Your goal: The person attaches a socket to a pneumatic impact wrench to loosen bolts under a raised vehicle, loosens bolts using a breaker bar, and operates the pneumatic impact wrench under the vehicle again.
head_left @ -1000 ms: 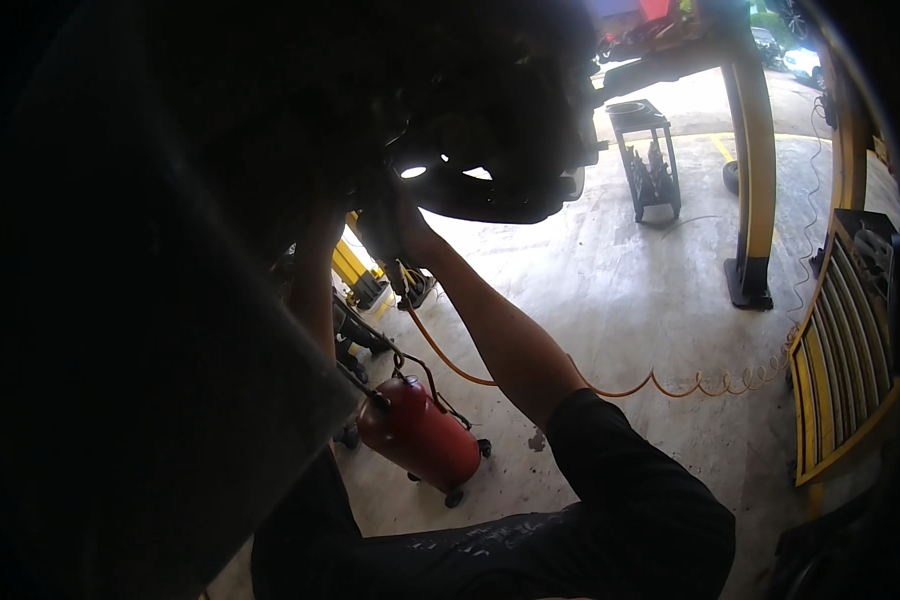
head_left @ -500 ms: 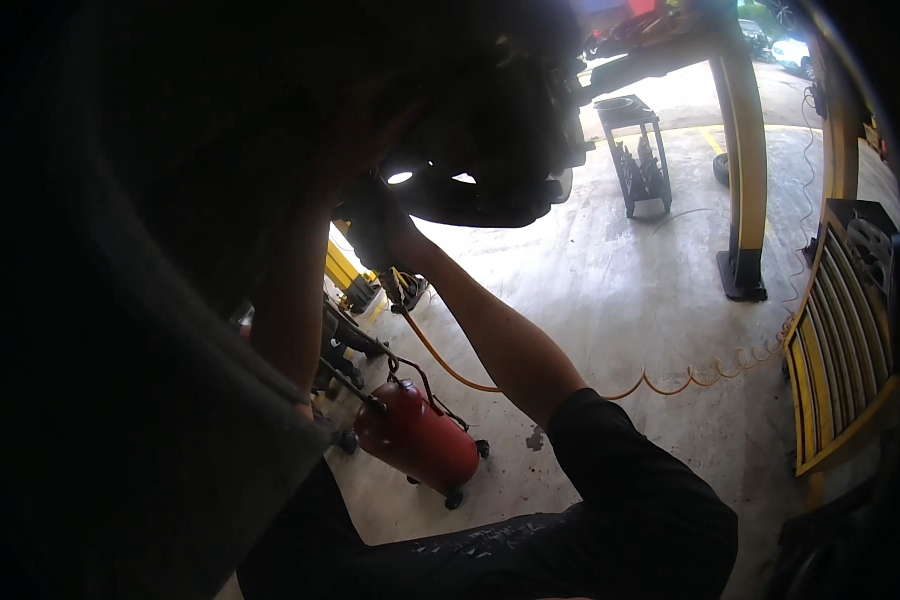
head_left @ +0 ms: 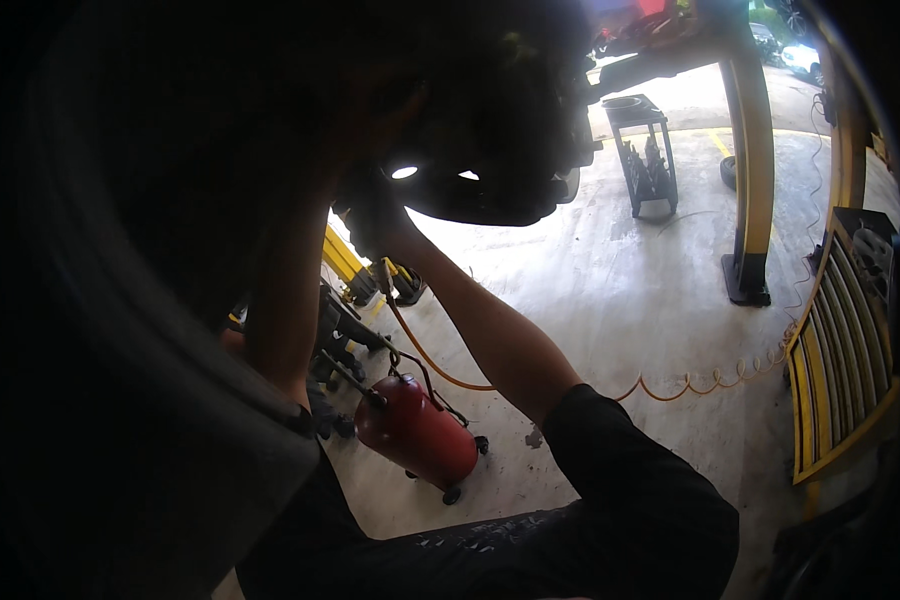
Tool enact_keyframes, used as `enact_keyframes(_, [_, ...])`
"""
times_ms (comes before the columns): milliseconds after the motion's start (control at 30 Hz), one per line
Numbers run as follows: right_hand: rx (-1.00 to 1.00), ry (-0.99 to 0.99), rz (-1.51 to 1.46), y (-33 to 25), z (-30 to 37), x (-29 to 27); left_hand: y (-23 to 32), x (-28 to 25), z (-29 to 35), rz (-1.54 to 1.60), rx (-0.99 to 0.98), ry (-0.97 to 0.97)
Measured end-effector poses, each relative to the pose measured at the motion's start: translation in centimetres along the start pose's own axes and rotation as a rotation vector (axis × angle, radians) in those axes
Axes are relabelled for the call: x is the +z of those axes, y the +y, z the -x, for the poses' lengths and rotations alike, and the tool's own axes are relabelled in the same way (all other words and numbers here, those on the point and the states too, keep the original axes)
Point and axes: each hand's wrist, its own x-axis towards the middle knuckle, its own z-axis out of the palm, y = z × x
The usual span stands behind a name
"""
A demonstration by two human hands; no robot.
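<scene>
Both my arms reach up into the deep shadow beneath a raised vehicle's dark underside (head_left: pixel 510 150). My right hand (head_left: pixel 375 222) is closed round an air tool, whose body is mostly lost in the dark. Below that hand hangs the hose fitting (head_left: pixel 383 272), with an orange air hose (head_left: pixel 425 350) running from it down and to the right. My left hand (head_left: pixel 385 105) is raised higher, against the dark parts; its fingers are too shadowed to make out. A dark curved surface, perhaps a tyre or wheel-arch edge, fills the left side.
A red wheeled tank (head_left: pixel 415 430) stands on the floor below my arms. Yellow lift posts (head_left: pixel 753 170) rise at right and behind. Farther off are a tool cart (head_left: pixel 642 150) and a tyre (head_left: pixel 729 172). A yellow slatted rack (head_left: pixel 842 350) stands at right, near the coiled hose.
My right hand has tilted slightly, and the hose fitting beneath it has swung a little left and up. The view has shifted slightly; both hands stay up under the vehicle.
</scene>
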Motion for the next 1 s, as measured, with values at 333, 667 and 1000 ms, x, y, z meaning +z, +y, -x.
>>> enact_keyframes(333, [-0.023, 0.012, -0.009, -0.8, 0.9, 0.5, -0.4, -3.4, 7.6, 0.176, -0.327, 0.223])
enact_keyframes(667, [0.324, 0.013, -0.403, -2.9, 1.1, 0.9, -3.4, -2.8, 9.0, -0.062, -0.369, 0.017])
enact_keyframes(1000, [0.464, -0.020, -0.728, -1.2, -0.3, 0.2, -1.6, -3.7, 6.9, 0.215, -0.675, -0.094])
